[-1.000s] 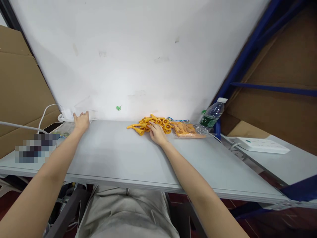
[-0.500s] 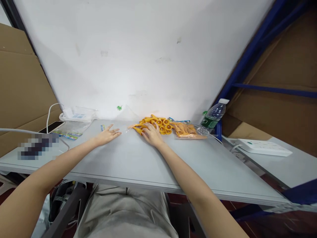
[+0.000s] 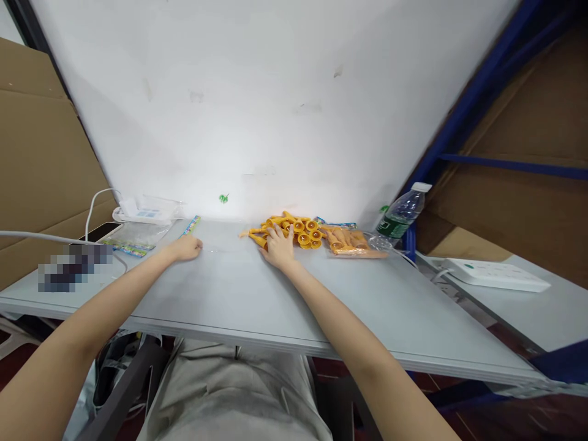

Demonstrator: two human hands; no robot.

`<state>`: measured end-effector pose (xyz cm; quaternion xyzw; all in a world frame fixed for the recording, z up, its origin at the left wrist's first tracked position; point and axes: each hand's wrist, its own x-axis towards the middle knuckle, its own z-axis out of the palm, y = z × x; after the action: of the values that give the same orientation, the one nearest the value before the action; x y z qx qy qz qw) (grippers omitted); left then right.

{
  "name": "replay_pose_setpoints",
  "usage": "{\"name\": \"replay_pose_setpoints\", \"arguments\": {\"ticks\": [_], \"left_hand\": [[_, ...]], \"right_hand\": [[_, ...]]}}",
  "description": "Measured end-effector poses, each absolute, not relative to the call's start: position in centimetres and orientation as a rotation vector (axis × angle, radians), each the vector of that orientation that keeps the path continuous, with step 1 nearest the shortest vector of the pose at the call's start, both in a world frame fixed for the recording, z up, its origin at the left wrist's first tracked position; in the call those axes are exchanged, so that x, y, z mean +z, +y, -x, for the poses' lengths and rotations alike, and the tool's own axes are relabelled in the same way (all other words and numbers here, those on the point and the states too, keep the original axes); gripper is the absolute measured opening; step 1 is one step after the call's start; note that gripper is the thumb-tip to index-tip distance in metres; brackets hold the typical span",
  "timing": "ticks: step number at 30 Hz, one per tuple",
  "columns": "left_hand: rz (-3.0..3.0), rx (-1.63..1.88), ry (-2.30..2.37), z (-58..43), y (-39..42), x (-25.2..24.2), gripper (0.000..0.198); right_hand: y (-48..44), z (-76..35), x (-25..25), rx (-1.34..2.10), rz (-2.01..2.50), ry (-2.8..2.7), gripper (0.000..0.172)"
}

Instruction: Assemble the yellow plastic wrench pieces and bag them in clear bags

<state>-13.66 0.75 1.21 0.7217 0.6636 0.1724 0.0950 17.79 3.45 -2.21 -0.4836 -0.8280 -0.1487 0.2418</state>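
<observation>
My left hand [image 3: 187, 248] is closed, fingers curled at the near left end of a clear plastic bag [image 3: 223, 229] lying flat. The bag's bright patterned header strip [image 3: 192, 225] sticks out just beyond that hand. My right hand [image 3: 280, 246] rests with fingers spread on the left part of a pile of orange funnel-shaped plastic pieces [image 3: 301, 225]. Many of their round hollow ends face me. Beside the pile, to its right, a clear bag filled with similar orange pieces [image 3: 346, 241] lies on the table.
A tilted water bottle [image 3: 402, 214] stands at the right by a blue frame post. Left on the grey table [image 3: 239, 294] are flat clear bags [image 3: 140, 236], a phone [image 3: 101, 233], a white cable and a blurred-out patch. A white power strip [image 3: 496, 274] sits far right.
My left hand has moved slightly left and its fingers have curled. The clear bag now lies flatter, with its header strip more exposed. My right hand stays on the pile, fingers shifted slightly.
</observation>
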Motion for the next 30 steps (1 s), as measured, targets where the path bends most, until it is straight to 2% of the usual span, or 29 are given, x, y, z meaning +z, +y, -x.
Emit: {"name": "replay_pose_setpoints", "arguments": {"ticks": [4, 10, 13, 21, 26, 30], "left_hand": [[-2.104, 0.278, 2.062, 12.7, 1.6, 0.9, 0.021], [-2.039, 0.144, 2.160, 11.9, 1.4, 0.0, 0.051], [-2.059, 0.105, 2.132, 12.2, 1.5, -0.3, 0.057], [-2.211, 0.001, 2.020, 14.3, 2.3, -0.7, 0.062], [-2.296, -0.021, 1.932, 15.3, 2.4, 0.2, 0.058], [-2.184, -0.076, 2.076, 14.6, 2.3, 1.3, 0.051]], "right_hand": [[3.6, -17.4, -2.1, -0.353, 1.382, -2.263, 0.030], [2.5, -18.2, -1.0, -0.295, 1.262, -2.267, 0.026], [2.2, -19.1, -0.3, -0.208, 1.249, -2.158, 0.026], [3.2, -19.6, 0.3, 0.340, 1.072, -1.700, 0.035], [2.9, -18.9, -0.2, 0.649, 1.022, -1.887, 0.035], [2.6, -19.0, -0.4, 0.747, 1.136, -2.037, 0.031]]}}
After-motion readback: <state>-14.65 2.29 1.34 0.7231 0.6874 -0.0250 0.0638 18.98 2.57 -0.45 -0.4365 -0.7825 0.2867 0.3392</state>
